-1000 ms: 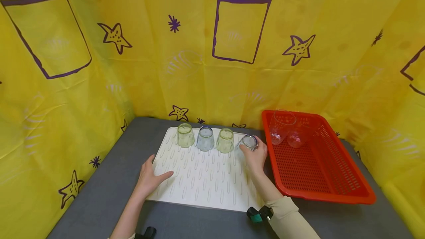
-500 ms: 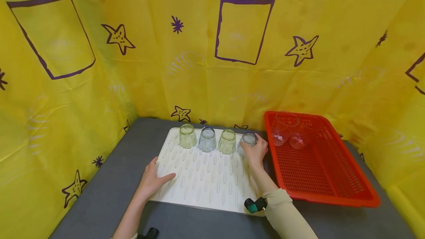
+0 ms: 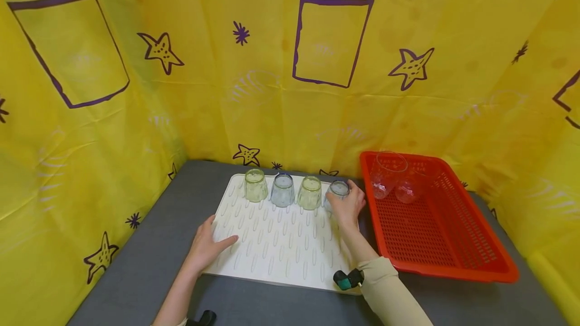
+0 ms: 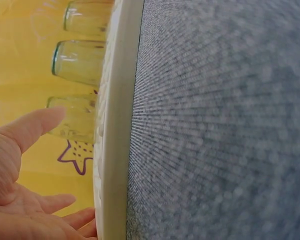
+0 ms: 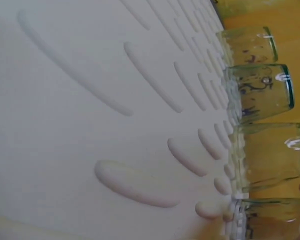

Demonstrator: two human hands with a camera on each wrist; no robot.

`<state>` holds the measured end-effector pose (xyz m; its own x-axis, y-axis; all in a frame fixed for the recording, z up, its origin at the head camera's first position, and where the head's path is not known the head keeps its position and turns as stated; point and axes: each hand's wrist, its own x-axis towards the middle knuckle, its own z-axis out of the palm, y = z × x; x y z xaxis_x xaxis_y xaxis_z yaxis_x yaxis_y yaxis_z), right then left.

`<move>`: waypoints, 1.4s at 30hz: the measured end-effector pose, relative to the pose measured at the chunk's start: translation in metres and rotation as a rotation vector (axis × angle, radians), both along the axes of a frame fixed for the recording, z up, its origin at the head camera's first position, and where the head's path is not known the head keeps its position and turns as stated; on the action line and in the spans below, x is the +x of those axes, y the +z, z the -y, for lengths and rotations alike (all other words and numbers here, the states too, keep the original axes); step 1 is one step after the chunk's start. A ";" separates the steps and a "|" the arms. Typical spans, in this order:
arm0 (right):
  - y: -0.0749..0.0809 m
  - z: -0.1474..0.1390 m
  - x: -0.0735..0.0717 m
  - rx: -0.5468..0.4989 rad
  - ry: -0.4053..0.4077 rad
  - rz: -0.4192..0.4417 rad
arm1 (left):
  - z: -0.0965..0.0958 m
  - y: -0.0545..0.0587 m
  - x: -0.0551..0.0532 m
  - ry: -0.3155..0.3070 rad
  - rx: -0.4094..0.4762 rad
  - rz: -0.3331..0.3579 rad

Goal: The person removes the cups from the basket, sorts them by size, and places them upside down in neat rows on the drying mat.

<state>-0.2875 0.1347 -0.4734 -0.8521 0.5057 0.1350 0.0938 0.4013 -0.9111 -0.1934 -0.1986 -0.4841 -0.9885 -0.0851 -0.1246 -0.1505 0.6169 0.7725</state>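
Note:
At the right end of a row of glasses, my right hand grips a bluish glass tumbler between thumb and fingers. This tumbler stands with its narrow end up on a white ridged mat. To its left, a green tumbler, a blue tumbler and another green tumbler stand the same way along the mat's back edge. At the mat's left edge is my left hand, thumb spread away from the fingers and holding nothing; its fingers lie by the rim in the left wrist view.
A red perforated basket sits right of the mat, close to my right hand. Clear glasses stand at its back left, including a tall one. Grey cloth covers the table, and a yellow patterned curtain hangs behind.
The tumbler in my right hand leaned a little a second ago and now stands upright, level with the row. My left hand stays at the mat's edge. The head view has shifted slightly.

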 end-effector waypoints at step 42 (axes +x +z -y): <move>0.124 -0.132 0.043 0.014 0.138 -0.039 | 0.001 -0.006 0.003 -0.017 -0.010 -0.021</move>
